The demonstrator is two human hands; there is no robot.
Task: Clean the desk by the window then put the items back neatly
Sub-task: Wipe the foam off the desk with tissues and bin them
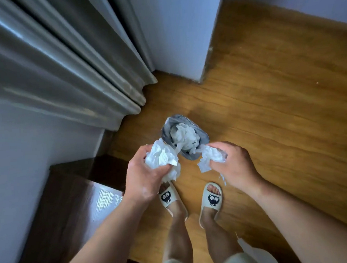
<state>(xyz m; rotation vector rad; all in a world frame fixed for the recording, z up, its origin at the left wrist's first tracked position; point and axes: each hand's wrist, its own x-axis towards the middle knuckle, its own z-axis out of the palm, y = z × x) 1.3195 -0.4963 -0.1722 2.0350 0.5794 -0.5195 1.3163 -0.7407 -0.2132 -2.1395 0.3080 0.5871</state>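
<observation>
While both wads hang short of their target, entries run: wooden floor [269,115], underfoot; grey curtain [53,67], left; dark desk [67,209], lower left, corner only in view; small lined bin [166,129], on the floor ahead of the feet, already heaped with tissue. Left hand [145,177], fingers [138,155] clenched round a large crumpled tissue wad [162,156] beside the bin; right hand [233,164], gripping a smaller torn wad [210,157] at its near rim. Advice: carry each squarely over the opening, press down, then release, lest scraps spill.

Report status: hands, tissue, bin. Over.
Left hand grips a crumpled tissue wad; right hand grips a smaller wad. Both near the bin on the floor. Bin heaped with white tissue.
</observation>
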